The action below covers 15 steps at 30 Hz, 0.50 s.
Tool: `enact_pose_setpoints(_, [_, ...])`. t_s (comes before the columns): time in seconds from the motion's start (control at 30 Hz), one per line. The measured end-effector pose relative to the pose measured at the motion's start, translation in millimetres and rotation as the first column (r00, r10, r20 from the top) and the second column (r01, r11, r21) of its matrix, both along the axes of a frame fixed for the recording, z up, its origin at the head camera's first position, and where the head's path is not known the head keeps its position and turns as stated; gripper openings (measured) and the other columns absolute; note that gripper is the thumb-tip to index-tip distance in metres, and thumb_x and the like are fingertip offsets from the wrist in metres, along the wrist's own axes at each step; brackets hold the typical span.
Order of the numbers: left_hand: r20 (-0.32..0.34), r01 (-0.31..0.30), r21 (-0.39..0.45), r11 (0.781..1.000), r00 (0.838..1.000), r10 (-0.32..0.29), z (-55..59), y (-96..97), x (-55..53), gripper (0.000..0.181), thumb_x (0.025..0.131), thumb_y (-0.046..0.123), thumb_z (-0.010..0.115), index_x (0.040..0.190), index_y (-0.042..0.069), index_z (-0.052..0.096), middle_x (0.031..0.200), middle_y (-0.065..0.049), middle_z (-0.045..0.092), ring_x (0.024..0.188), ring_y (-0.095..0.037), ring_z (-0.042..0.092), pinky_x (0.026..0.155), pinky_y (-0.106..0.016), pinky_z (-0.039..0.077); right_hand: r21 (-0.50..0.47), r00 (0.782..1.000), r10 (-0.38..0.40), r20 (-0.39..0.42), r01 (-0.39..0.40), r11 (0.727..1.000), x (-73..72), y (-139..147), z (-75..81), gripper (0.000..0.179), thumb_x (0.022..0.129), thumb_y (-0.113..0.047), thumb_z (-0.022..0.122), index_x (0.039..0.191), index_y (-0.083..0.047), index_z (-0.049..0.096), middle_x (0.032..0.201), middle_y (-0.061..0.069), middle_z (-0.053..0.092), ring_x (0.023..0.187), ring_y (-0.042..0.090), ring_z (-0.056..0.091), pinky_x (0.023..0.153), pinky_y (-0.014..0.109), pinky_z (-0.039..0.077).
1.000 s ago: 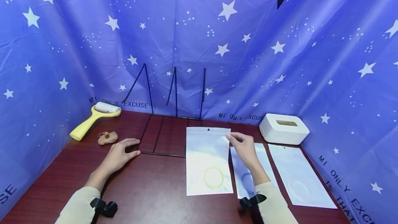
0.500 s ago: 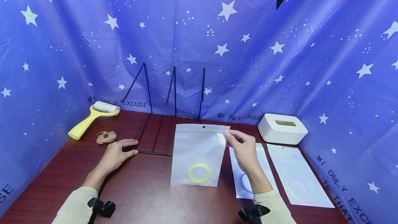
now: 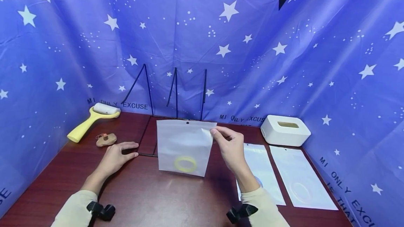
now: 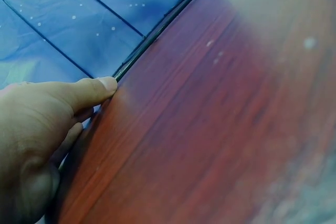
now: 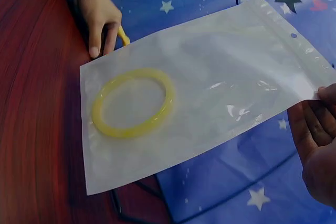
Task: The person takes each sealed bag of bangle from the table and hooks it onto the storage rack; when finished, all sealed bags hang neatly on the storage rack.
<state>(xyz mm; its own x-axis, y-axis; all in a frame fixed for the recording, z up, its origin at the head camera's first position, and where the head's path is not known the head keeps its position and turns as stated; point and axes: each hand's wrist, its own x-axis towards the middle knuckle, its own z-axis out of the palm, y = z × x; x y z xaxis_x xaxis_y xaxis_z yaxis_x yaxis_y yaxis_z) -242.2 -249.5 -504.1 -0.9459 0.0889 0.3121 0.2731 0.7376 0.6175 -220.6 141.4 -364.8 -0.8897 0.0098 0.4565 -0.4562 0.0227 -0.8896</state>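
Observation:
My right hand [image 3: 229, 146] pinches a pale zip-lock bag [image 3: 186, 139] by its top right corner, thumb in front. The bag hangs upright over the table, and a yellow ring [image 5: 134, 103] shows through its lower part. Behind it stands a black wire rack [image 3: 176, 94] with upright prongs; the bag hides much of the rack's base. My left hand [image 3: 115, 157] grips the rack's front left corner, with the thumb [image 4: 107, 83] on the end of the front bar in the left wrist view.
Two more bags lie flat on the right: one [image 3: 260, 160] partly under my right forearm, another [image 3: 300, 174] beside it. A white box [image 3: 285, 130] with a slot stands behind them. At the left lie a yellow-handled roller [image 3: 94, 120] and a small brown pouch [image 3: 106, 140].
My right hand has carried the bag with the yellow ring leftward and a little up, in front of the rack. The left hand has stayed at the rack's corner.

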Motion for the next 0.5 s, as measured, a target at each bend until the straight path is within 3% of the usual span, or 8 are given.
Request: enact_pose_setpoints(0.5, [0.008, -0.015, -0.001, 1.000, 1.000, 0.016, 4.2, 0.9, 0.3, 0.030, 0.087, 0.014, 0.082, 0.115, 0.004, 0.079, 0.123, -0.020, 0.074, 0.121, -0.041, 0.068, 0.104, -0.060, 0.051, -0.032, 0.996, 0.047, -0.081, -0.050, 0.998, -8.1, -60.0, 15.4, 0.013, 0.092, 0.000, 0.073, 0.100, 0.010, 0.077, 0.080, -0.009, 0.073, 0.073, 0.003, 0.064, 0.069, 0.018, 0.056])
